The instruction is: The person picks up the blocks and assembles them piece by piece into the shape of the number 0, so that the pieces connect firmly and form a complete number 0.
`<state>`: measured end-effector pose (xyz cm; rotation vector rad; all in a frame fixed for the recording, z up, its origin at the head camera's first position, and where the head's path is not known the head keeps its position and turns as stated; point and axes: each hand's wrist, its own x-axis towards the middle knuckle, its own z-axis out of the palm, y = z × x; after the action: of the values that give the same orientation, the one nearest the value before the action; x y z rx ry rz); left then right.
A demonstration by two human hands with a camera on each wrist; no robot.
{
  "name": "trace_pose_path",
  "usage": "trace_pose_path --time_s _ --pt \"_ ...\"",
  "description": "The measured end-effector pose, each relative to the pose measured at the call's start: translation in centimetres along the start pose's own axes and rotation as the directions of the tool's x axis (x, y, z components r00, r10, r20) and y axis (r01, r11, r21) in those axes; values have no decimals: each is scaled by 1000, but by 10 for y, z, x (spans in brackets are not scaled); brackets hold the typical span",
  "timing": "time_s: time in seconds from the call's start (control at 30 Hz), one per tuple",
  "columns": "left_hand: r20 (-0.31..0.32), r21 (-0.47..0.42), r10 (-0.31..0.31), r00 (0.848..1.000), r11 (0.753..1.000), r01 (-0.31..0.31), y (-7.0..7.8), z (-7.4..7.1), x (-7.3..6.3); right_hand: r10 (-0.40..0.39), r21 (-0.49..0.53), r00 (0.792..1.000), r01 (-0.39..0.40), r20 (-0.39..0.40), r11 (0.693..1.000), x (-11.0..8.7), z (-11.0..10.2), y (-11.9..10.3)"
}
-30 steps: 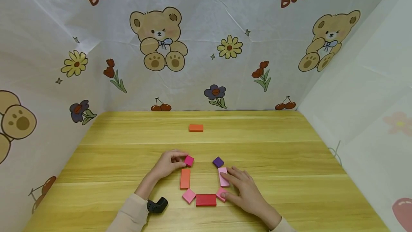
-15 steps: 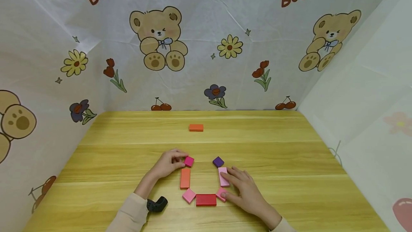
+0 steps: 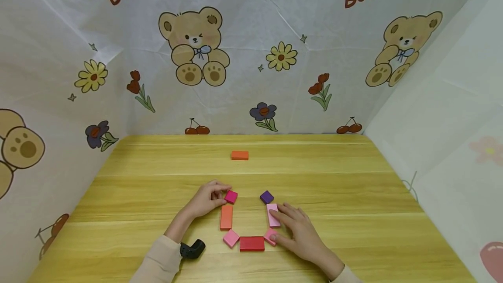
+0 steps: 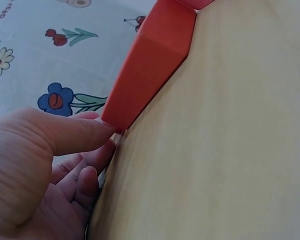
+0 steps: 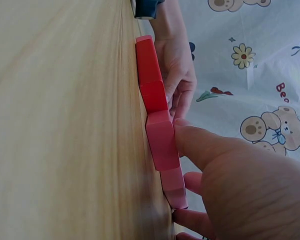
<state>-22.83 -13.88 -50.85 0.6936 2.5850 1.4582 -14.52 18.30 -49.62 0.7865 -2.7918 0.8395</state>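
In the head view, my left hand (image 3: 205,199) pinches a small magenta block (image 3: 231,197) between thumb and forefinger. Just below it lies a long orange-red block (image 3: 226,217), large in the left wrist view (image 4: 150,60). My right hand (image 3: 300,232) has its fingers spread and relaxed. Its thumb touches a small pink block (image 3: 270,236), while a fingertip lies on the long light-pink block (image 3: 273,215). A purple block (image 3: 267,197) sits just above that one. A red block (image 3: 252,243) and another small pink block (image 3: 231,238) form the near end of this open-topped ring.
Farther back on the wooden table (image 3: 334,165) lies a lone orange block (image 3: 239,155). A black angled device (image 3: 192,249) is at the left wrist. White cloth with printed bears (image 3: 194,47) surrounds the table's back and sides.
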Motion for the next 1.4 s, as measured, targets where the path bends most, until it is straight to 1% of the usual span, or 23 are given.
trace_pose_path --time_s 0.17,0.43,0.67,0.9,0.97,1.2,1.4 --pt "3 -1 5 1000 1000 -5 1 1 0 25 10 999 -25 29 1000 1 -1 0" --pt "7 4 8 1000 1000 -8 1 1 -1 32 22 998 -33 48 999 2 -1 1" --pt "16 12 15 1000 1000 -15 0 0 -1 15 17 1000 -15 27 1000 1 1 3" --pt "26 17 15 1000 1000 -15 0 -1 -1 25 17 999 -26 47 1000 2 0 2" --pt "28 20 21 999 1000 -22 1 -1 -2 27 19 998 -28 49 999 2 0 2" --pt "33 25 16 999 1000 -17 1 -1 -2 27 22 998 -28 49 999 1 -1 2" --pt "38 19 31 999 999 -31 0 -2 -3 33 24 998 -34 54 999 2 -1 1"
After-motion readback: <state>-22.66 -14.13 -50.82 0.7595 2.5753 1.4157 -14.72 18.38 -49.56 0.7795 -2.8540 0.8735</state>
